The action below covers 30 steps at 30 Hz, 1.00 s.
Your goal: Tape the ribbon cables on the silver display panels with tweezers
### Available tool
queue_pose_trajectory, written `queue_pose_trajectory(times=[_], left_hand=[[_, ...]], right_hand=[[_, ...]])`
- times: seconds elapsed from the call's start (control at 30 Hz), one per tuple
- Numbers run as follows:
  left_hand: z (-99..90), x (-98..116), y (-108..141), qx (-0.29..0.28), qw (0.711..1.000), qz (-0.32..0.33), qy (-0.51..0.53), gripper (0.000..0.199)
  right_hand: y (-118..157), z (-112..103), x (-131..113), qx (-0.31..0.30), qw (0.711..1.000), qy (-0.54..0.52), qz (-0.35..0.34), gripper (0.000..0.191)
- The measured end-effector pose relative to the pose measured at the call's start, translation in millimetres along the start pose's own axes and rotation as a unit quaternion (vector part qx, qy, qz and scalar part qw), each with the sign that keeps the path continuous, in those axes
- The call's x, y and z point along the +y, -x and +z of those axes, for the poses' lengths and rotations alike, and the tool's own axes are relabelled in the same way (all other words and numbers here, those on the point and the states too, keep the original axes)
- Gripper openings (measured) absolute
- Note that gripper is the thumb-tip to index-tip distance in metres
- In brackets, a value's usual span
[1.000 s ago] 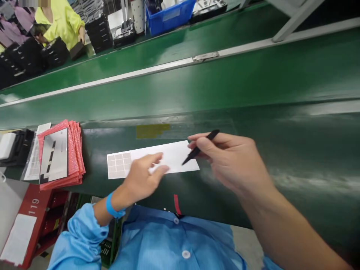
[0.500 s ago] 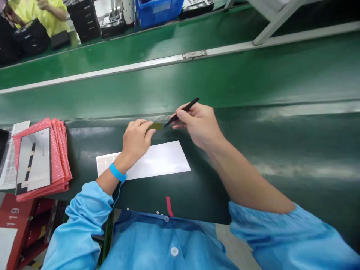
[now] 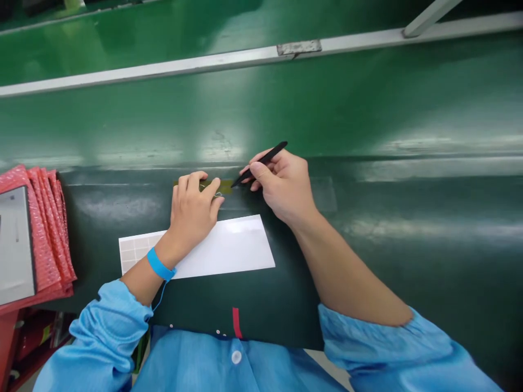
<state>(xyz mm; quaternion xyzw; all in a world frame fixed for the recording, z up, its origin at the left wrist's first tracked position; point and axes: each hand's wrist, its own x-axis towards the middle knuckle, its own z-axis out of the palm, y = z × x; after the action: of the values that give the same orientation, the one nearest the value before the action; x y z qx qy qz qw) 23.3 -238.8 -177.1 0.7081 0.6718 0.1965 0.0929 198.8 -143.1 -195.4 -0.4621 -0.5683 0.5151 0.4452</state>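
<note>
Nearest is a long white paper sheet [image 3: 229, 245]. Just past it, a flat yellow strip [image 3: 226, 187] runs sideways under the half-curled left hand [image 3: 192, 204], can't tell its grip. Right hand [image 3: 288, 185] pinches a slim black pen-shaped tool [image 3: 267, 157], tip at the strip's right end. Both were over the sheet a second ago.

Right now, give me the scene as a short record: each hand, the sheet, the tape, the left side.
right hand: holds a black pen-like tool, its tip at the yellow tape
left hand: over the yellow tape; grip unclear
white sheet: on the green work surface, gridded stickers at its left end
red strip: near the front edge
left side: pink bubble-wrap pouches, stacked, a grey panel on top
</note>
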Motion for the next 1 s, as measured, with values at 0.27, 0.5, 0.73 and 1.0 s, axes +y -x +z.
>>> queue_pose_trajectory(times=[0.27,0.5,0.73,1.0], left_hand=[[-0.6,1.8,1.0,0.004,1.000,0.000,-0.017,0.033],[0.4,1.5,0.1,0.006,1.000,-0.004,-0.013,0.034],[0.3,1.6,0.0,0.010,1.000,0.001,-0.008,0.034],[-1.4,3.9,-0.3,0.003,1.000,0.000,-0.012,0.034]], right_hand=[[-0.5,-2.4,5.4,-0.006,1.000,0.004,-0.022,0.011],[-2.2,-1.9,7.3,-0.012,1.000,-0.002,-0.023,0.009],[-2.5,-0.9,7.5,0.005,1.000,-0.017,-0.019,0.009],[-1.5,-2.6,2.3,-0.003,1.000,0.006,-0.014,0.004]])
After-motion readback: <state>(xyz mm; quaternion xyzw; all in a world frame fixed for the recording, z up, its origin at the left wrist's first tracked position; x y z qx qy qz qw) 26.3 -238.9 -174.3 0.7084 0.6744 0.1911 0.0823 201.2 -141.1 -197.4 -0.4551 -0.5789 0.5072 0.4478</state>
